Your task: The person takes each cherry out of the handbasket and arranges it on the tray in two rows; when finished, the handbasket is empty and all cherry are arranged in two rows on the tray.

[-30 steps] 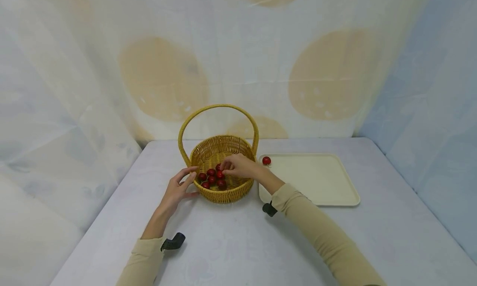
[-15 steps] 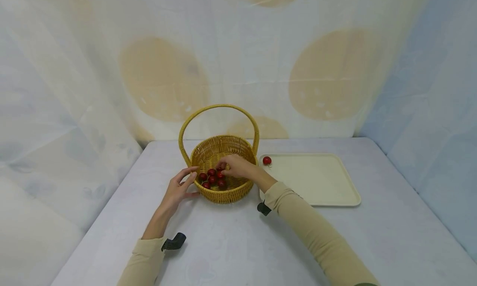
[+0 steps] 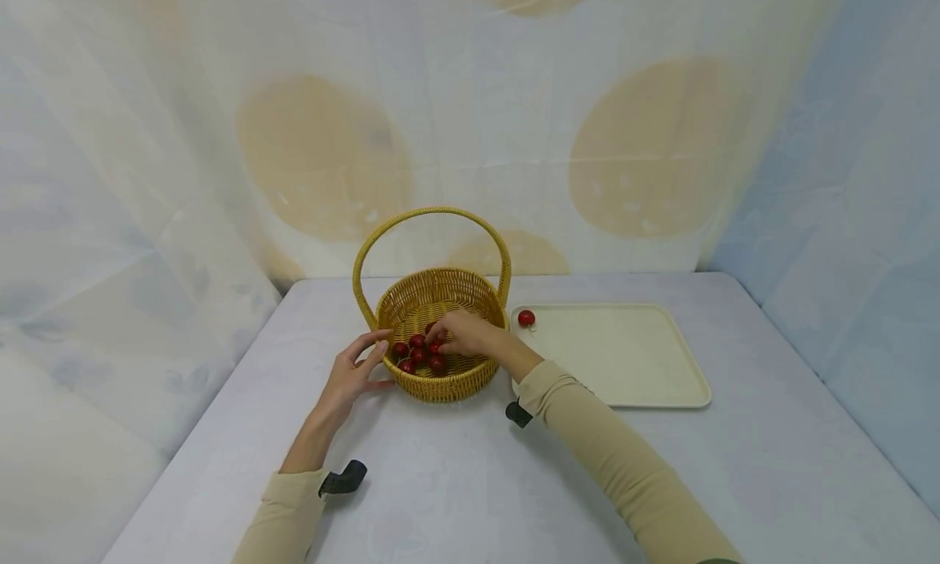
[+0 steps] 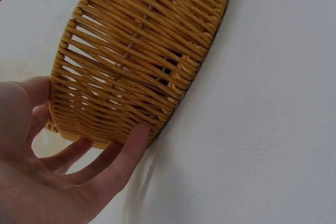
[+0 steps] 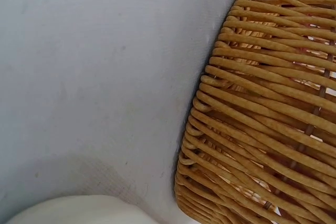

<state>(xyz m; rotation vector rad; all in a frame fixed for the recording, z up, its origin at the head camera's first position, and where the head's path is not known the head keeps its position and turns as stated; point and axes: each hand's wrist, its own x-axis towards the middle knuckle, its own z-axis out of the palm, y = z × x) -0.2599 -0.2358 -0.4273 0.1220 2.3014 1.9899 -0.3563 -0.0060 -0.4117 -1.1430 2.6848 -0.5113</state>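
While cherries (image 3: 419, 355) lie between them, the left hand (image 3: 348, 378) grips the basket (image 3: 441, 389) — right hand (image 3: 470, 334) pinching one.

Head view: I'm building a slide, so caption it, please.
Left hand against a wicker basket, right hand at the red fruits inside it; cream tray alongside.

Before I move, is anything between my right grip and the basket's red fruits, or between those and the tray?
Nothing visible separates the right grip from these red fruits. Toward the tray, the basket's right wall and handle stand in between, and the right forearm crosses the gap.
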